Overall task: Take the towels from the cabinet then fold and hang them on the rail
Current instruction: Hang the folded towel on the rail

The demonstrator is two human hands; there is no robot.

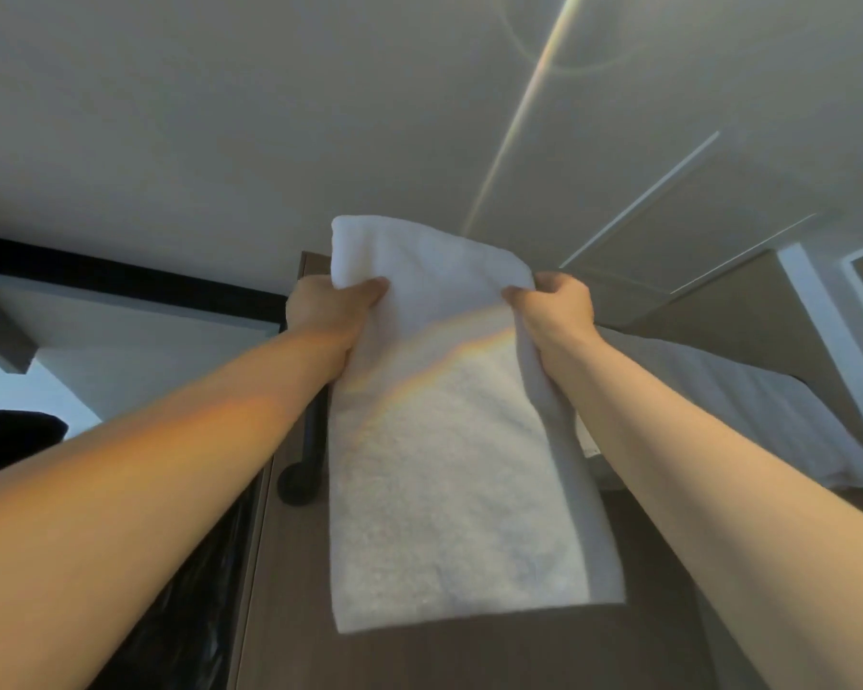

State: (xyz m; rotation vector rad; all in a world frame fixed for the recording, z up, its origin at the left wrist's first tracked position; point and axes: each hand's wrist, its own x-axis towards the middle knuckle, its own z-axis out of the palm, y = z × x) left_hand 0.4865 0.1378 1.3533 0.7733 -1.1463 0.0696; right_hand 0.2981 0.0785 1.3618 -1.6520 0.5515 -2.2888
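Note:
A white folded towel [449, 465] hangs in front of me, its upper part draped over and hiding most of a black rail [305, 455]. My left hand [332, 303] grips the towel's left edge near the top. My right hand [556, 303] grips its right edge at the same height. Both arms are stretched up and forward. Only the rail's left end and its round wall mount show, just left of the towel. A second white towel [728, 405] hangs to the right, behind my right forearm.
The rail is fixed on a brown wooden panel [469, 659]. Black plastic [190, 590] hangs at lower left. Overhead are a white ceiling [270, 117] and a black beam [120, 281]. A white door frame [818, 311] stands at the right.

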